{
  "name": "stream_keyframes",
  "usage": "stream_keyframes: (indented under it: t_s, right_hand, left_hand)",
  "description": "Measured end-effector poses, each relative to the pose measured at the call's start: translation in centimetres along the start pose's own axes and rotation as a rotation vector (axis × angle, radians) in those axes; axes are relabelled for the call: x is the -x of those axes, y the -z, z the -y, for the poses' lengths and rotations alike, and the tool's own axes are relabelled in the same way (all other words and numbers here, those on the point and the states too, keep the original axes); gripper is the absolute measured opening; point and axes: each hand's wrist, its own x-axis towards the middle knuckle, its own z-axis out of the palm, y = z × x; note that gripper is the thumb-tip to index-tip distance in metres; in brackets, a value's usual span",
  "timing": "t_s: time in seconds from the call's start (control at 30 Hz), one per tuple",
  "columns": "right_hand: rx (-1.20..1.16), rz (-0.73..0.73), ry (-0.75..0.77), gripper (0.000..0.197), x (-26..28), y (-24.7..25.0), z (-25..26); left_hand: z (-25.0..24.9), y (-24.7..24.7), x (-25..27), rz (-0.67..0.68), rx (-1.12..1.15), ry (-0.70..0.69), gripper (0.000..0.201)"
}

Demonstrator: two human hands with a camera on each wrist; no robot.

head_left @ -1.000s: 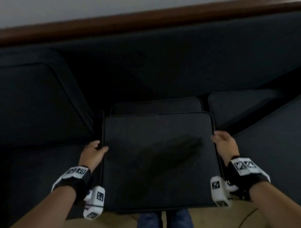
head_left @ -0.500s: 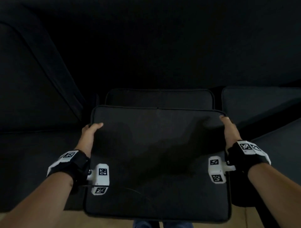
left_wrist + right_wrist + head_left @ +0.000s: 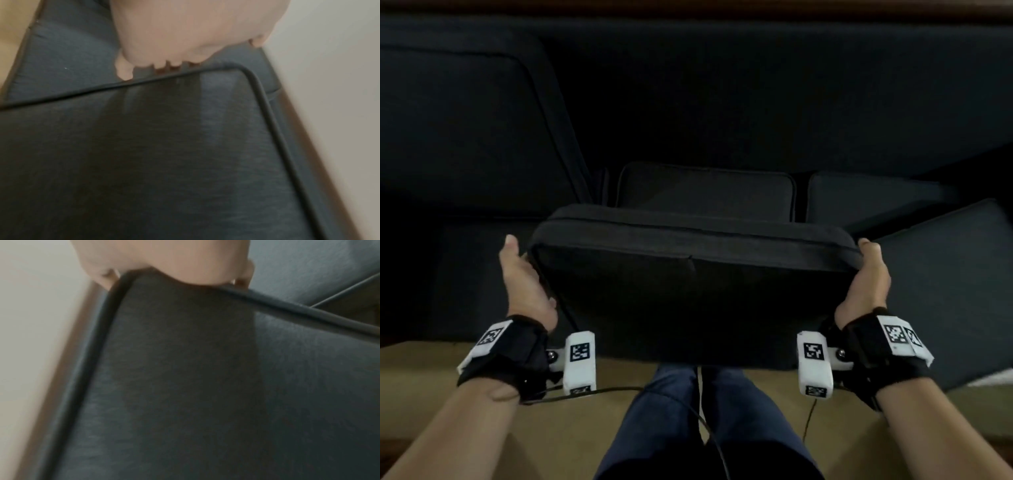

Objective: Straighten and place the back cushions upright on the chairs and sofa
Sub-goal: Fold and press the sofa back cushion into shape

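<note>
The person held the dark back cushion [image 3: 695,284] between both hands, clear of the seat; the left hand [image 3: 525,284] gripped its left edge, the right hand [image 3: 866,281] its right; best to tip it evenly and seat its lower edge against the sofa back [image 3: 722,102] beyond the fingers.

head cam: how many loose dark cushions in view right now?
5 that I can make out: the dark piped fabric cushion gripped by the left hand and right hand, one behind it, two at right, one leaning at left. Dim; others may be hidden.
</note>
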Motion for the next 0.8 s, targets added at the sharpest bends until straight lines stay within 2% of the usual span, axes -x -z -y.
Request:
stream_keyframes:
  t_s: [0.1,0.17,0.23,0.27,0.33,0.43,0.5,0.57,0.63,0.73,0.8]
  right_hand:
    - [-0.029,-0.032,0.127,0.033,4.2,1.4,1.1]
    - [-0.048,-0.008,0.204,0.024,5.8,1.8,1.7]
    - [0.027,-0.017,0.242,0.021,6.4,1.0,2.1]
    - [0.11,-0.023,0.252,0.025,6.7,0.4,2.3]
    - [0.366,-0.054,0.304,0.045,7.2,-1.1,2.4]
    - [0.746,-0.073,0.463,0.068,9.5,-3.9,2.3]
    - [0.961,-0.06,0.617,0.072,12.1,-5.8,1.5]
    - [1.087,0.046,0.853,0.073,14.8,-7.8,-0.2]
    - [1.147,0.252,1.055,0.081,17.4,-10.0,-2.0]
    - [1.364,0.562,1.204,0.102,20.9,-14.0,-4.1]
    - [1.569,0.656,1.222,0.116,22.7,-16.7,-5.8]
  left_hand:
    - [-0.6,3.4,2.3,-0.051,0.024,-0.021,0.06]
    - [-0.7,5.1,3.4,-0.041,0.034,-0.066,0.057]
    - [-1.1,5.8,3.9,0.007,-0.012,-0.093,0.046]
    - [-1.2,5.8,3.9,0.028,-0.063,-0.105,0.044]
    - [-1.4,5.9,2.8,0.04,-0.191,-0.115,0.054]
    - [-2.0,5.9,0.9,0.055,-0.303,-0.148,0.062]
    - [-2.2,6.1,0.1,0.095,-0.372,-0.165,0.07]
    - [-2.2,6.5,-1.0,0.099,-0.414,-0.198,0.083]
    - [-2.1,6.6,-1.5,0.108,-0.37,-0.247,0.08]
    - [-2.0,6.8,-1.3,0.145,-0.34,-0.31,0.063]
    - [-1.9,7.5,-1.2,0.186,-0.346,-0.337,0.062]
